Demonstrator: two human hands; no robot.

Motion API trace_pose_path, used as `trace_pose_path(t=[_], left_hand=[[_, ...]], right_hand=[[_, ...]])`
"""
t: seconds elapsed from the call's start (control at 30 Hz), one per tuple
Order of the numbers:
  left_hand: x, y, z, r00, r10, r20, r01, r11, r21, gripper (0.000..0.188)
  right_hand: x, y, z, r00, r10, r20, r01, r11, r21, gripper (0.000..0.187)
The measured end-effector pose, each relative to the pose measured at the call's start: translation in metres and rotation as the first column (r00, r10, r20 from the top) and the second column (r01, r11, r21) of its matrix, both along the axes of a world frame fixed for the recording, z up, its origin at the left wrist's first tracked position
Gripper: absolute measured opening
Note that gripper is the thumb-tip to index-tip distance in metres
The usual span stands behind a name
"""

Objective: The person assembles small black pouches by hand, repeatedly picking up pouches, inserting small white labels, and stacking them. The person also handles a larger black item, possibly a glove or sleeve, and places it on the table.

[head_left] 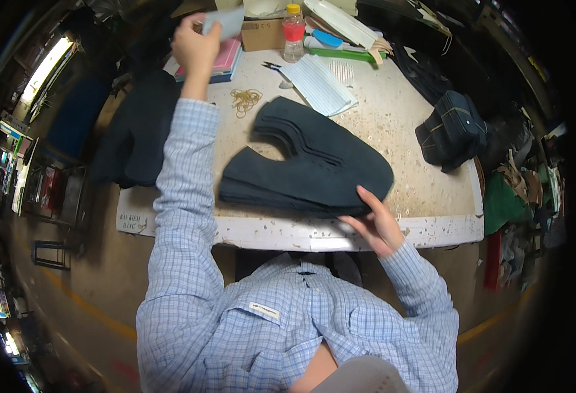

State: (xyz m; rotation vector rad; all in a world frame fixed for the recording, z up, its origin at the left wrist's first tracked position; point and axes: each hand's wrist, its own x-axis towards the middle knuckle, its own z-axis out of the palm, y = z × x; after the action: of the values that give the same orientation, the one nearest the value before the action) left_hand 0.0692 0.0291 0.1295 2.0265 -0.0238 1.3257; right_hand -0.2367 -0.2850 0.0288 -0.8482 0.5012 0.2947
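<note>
A stack of dark, U-shaped flat pieces [327,141], like cut shoe uppers, lies on the worktable in front of me. My right hand [381,226] pinches the near right end of this stack, thumb on top and fingers below the edge. At the far left, my left hand [196,46] is raised above some notebooks [228,62] and grips a pale blue-white card [226,25], slightly blurred. Between the stack and my left forearm is a loose heap of yellowish rubber bands [244,101].
More dark pieces [137,131] sit left of my forearm. Toward the back are lined paper sheets [317,82], small black-handled snips [271,65], a yellow-capped bottle [293,36], a cardboard box [262,36] and a green tray [347,54]. A dark checked cloth item [454,130] rests at right.
</note>
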Motion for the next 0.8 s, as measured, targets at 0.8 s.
trace_pose_path(t=[0.8], left_hand=[[-0.288, -0.012, -0.11, 0.786, -0.392, -0.478, 0.505, 0.853, 0.13, 0.034]], right_hand=[[0.029, -0.024, -0.036, 0.737, 0.579, 0.348, -0.223, 0.694, -0.684, 0.043]])
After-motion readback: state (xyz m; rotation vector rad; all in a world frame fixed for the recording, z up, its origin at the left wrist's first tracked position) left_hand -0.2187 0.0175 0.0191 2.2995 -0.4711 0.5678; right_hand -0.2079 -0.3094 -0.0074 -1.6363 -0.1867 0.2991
